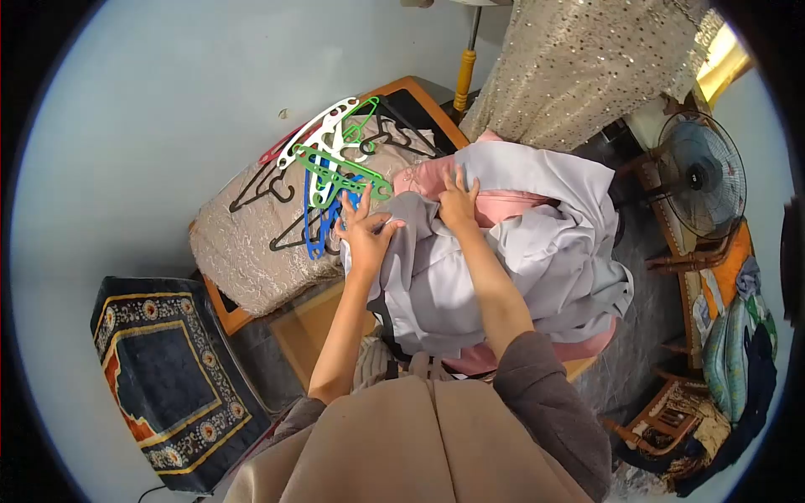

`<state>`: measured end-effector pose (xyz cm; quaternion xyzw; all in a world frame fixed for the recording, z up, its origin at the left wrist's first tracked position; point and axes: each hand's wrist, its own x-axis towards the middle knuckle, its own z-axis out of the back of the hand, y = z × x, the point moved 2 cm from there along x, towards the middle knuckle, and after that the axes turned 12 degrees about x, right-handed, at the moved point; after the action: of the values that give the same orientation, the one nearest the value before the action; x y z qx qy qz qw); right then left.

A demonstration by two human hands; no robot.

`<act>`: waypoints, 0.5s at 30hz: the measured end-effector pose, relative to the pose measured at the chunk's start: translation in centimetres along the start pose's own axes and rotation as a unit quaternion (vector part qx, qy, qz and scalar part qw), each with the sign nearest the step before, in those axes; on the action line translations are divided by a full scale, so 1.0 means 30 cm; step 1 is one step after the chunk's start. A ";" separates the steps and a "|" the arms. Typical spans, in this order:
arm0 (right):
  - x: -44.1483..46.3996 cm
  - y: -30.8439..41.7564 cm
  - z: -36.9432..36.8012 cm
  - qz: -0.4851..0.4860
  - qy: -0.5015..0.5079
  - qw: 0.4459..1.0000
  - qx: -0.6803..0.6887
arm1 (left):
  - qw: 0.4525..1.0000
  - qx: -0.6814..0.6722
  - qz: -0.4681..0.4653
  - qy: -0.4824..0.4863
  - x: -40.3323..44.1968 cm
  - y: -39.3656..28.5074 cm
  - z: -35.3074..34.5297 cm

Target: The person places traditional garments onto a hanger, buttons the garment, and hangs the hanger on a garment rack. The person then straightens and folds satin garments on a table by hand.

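Note:
A large grey garment (545, 243) with folds lies heaped in front of me, over pink cloth (507, 205). My left hand (362, 235) is at the garment's left edge, thumb and forefinger pinched together on the grey fabric, the other fingers spread. To its right, my right hand (459, 201) lies on the upper part of the garment, fingers apart and pointing away from me. Just beyond my left hand is a pile of plastic hangers in green (338, 173), white (314, 134), blue (317, 226) and black (262, 186).
The hangers rest on a beige patterned cloth (251, 243) over a wood-edged table (411, 88). A dark patterned rug (172, 369) is at the left. On the right are a fan (700, 176), hanging clothes (729, 335) and a wooden chair (662, 415). A sequined curtain (587, 67) hangs behind.

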<state>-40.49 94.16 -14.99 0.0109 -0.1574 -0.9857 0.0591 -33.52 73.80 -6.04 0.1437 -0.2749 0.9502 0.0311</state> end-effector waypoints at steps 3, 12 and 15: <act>-0.004 0.028 0.074 0.008 -0.092 0.985 0.144 | 0.997 0.055 0.048 -0.005 0.001 0.053 0.015; -0.143 0.334 0.396 0.197 -0.241 0.911 0.270 | 0.994 0.096 -0.008 -0.057 0.042 -0.129 0.038; -0.218 0.354 0.400 0.205 -0.237 0.917 0.245 | 0.986 0.138 -0.069 -0.066 0.067 -0.144 0.105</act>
<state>-33.26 88.63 -0.25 -0.2416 -0.4022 -0.8563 0.2160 -34.05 75.74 -0.70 0.2282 -0.1317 0.9629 0.0584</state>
